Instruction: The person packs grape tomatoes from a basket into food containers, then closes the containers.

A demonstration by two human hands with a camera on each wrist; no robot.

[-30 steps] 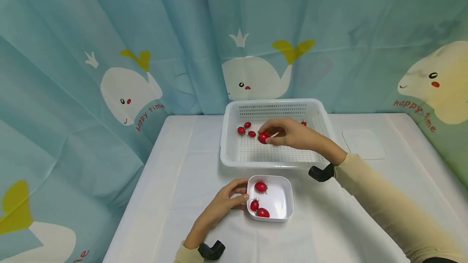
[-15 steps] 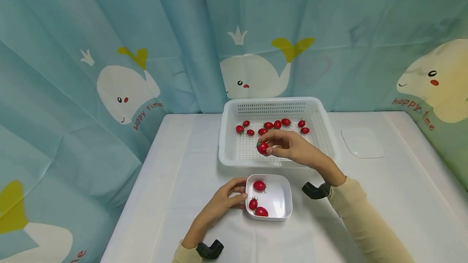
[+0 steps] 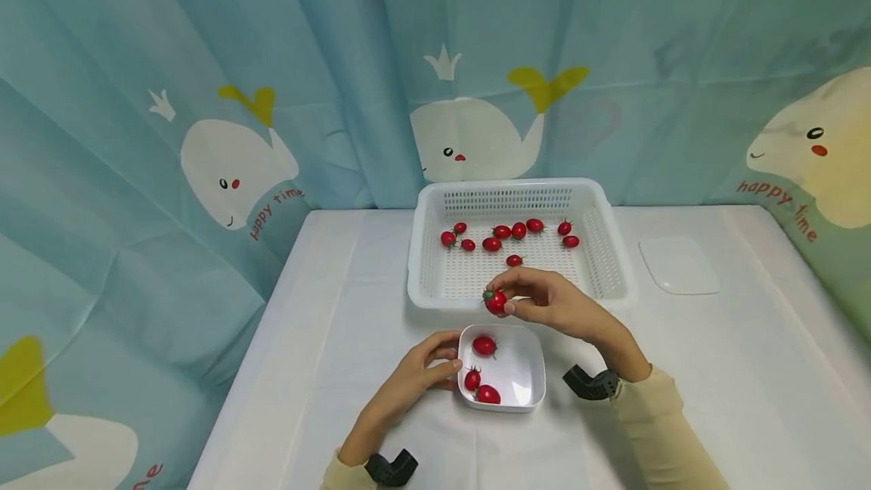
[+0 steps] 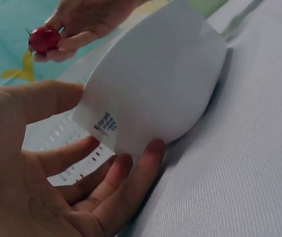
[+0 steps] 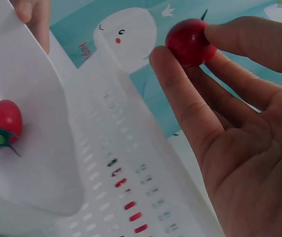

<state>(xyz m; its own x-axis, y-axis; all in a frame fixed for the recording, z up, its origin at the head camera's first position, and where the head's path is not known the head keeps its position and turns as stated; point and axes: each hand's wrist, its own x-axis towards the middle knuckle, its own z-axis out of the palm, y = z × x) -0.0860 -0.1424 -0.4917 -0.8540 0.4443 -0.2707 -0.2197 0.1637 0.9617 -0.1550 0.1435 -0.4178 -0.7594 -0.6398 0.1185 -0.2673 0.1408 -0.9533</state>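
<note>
My right hand pinches a red cherry tomato with a green calyx between thumb and fingers. It is over the front rim of the white slotted basket, just behind a small white square container. Inside that container lie three cherry tomatoes, one of them a red cherry tomato in the right wrist view. My left hand has its spread fingertips against the container's left outer wall, the thumb near the rim; printed text shows there.
Several cherry tomatoes, including one cherry tomato, lie scattered in the basket. A clear flat lid lies on the white tabletop at right. Behind the table hangs a blue whale-print curtain.
My right hand has carried the cherry tomato back from the middle of the basket toward the small container, uncovering more tomatoes in the basket. The left hand stays at the container.
</note>
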